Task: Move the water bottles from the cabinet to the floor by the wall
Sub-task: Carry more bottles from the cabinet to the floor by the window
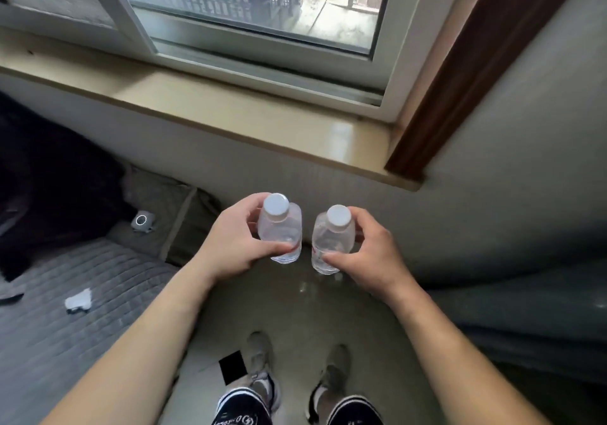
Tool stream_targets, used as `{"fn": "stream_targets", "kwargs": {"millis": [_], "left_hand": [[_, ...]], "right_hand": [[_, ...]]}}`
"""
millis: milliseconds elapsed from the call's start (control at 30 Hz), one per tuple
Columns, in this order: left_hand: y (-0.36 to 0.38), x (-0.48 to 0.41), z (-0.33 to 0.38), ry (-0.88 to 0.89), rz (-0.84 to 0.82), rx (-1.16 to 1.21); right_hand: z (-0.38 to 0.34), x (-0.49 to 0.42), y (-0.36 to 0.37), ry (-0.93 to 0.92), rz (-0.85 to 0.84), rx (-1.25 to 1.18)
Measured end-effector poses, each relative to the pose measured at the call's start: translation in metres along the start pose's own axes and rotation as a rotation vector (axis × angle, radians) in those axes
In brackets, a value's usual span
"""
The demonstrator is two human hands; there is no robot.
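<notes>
Two clear white-capped water bottles, left bottle [280, 231] and right bottle [332, 240], upright side by side, apart, over the floor [295, 309] near the wall [262, 175] under the windowsill [230, 112], gripped by left hand [236, 244] and right hand [368, 253], bed [65, 309] at left.

Two clear white-capped bottles [280, 232] — upright, side by side

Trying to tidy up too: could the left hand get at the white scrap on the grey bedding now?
Probably not yet: the left hand has its grip full with a bottle. The white scrap lies uncovered on the bedding, with nothing between.
</notes>
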State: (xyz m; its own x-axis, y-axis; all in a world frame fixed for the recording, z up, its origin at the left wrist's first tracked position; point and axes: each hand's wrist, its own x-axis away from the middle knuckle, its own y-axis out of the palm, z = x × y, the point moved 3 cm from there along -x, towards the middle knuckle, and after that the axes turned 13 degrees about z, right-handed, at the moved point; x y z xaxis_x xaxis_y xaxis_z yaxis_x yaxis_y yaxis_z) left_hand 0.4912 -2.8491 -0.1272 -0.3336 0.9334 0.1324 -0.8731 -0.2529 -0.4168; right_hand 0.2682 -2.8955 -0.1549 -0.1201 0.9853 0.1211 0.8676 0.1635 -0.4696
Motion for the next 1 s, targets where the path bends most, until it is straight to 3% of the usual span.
{"fn": "stream_targets", "kwargs": {"millis": [200,467,733,1000], "left_hand": [[0.024,-0.038,-0.087,-0.011,-0.079,-0.033],[0.081,-0.08,-0.242,-0.021,-0.127,-0.086],[0.146,-0.111,-0.405,-0.027,-0.13,-0.157],[0.197,-0.136,-0.52,0.003,-0.175,-0.244]], "right_hand": [[0.062,-0.024,0.057,0.06,0.041,0.023],[0.197,-0.051,0.165,0.163,0.086,0.001],[0.347,-0.071,0.26,0.099,0.09,0.065],[0.46,-0.088,0.335,0.128,0.072,0.11]]}}
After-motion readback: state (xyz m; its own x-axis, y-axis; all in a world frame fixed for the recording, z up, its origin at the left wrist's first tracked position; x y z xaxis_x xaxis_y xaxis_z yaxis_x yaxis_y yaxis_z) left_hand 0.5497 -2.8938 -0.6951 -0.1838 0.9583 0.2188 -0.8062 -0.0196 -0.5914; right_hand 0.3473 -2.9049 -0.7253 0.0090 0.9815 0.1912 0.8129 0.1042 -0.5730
